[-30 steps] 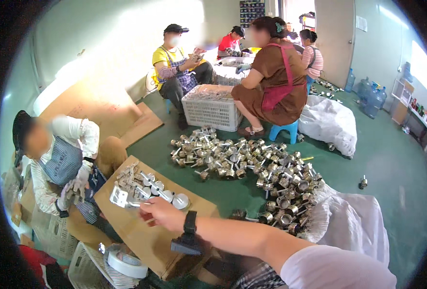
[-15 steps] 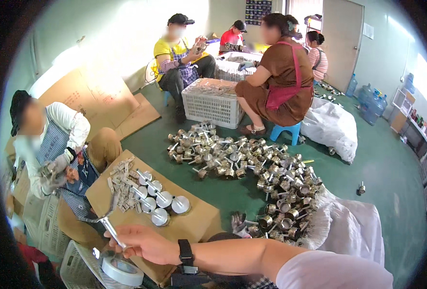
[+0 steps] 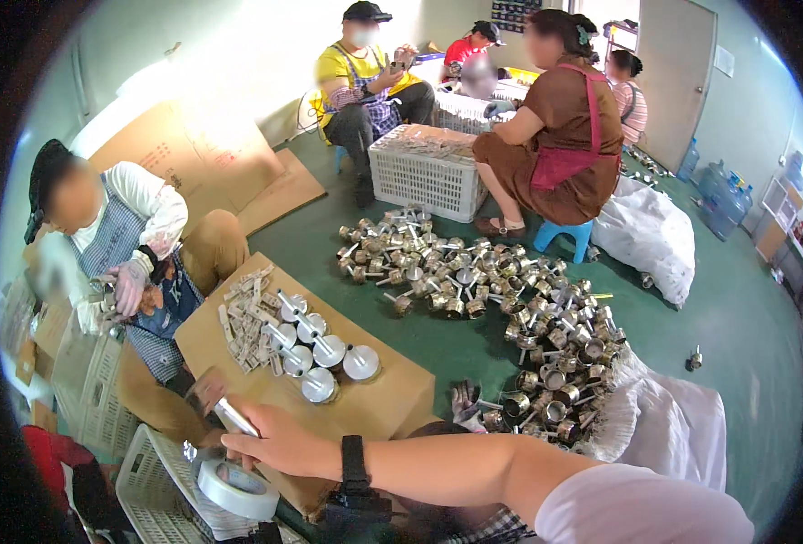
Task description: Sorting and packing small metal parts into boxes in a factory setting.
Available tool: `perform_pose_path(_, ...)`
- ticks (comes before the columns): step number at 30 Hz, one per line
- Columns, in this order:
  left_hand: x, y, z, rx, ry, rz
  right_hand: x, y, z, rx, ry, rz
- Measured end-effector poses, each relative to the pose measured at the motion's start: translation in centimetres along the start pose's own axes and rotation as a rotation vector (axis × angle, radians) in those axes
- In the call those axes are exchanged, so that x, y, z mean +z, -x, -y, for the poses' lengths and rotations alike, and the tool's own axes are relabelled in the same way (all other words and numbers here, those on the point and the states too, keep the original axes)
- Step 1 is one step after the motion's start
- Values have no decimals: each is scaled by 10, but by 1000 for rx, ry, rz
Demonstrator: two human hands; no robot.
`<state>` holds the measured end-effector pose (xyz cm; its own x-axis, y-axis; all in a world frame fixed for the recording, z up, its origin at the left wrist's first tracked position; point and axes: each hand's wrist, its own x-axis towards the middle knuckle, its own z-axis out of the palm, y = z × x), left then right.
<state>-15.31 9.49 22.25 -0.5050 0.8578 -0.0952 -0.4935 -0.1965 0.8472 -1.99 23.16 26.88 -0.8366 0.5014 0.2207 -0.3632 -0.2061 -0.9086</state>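
My right hand, with a black band at its wrist, reaches across from the lower right. Its fingers are closed round the bright stem of a stemmed metal piece, whose reddish, shiny head is blurred. The hand is over the near left edge of a cardboard sheet. On that sheet stand several round metal cups with stems, beside a heap of small pale flat pieces. Just below my fingers a white roll of tape rests on a white plastic basket. My left hand is not in view.
A large pile of stemmed metal cups covers the green floor ahead, reaching a white sack. At left a person works with gloved hands. Several others sit around white crates. A dark-gloved hand shows near the pile.
The whole view has shifted, so most things appear farther right. The stemmed metal piece has turned in my right hand, its head now showing a broader face. The person at left has moved their hands.
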Motion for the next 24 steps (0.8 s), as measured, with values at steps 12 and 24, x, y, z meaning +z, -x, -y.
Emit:
perform_pose_path(12,-30,-4,11,64,-175,-171,-15,5,-1,102,567,-61)
perform_pose_path(24,-44,-26,14,32,246,-185,-32,3,-16,-162,0,-62)
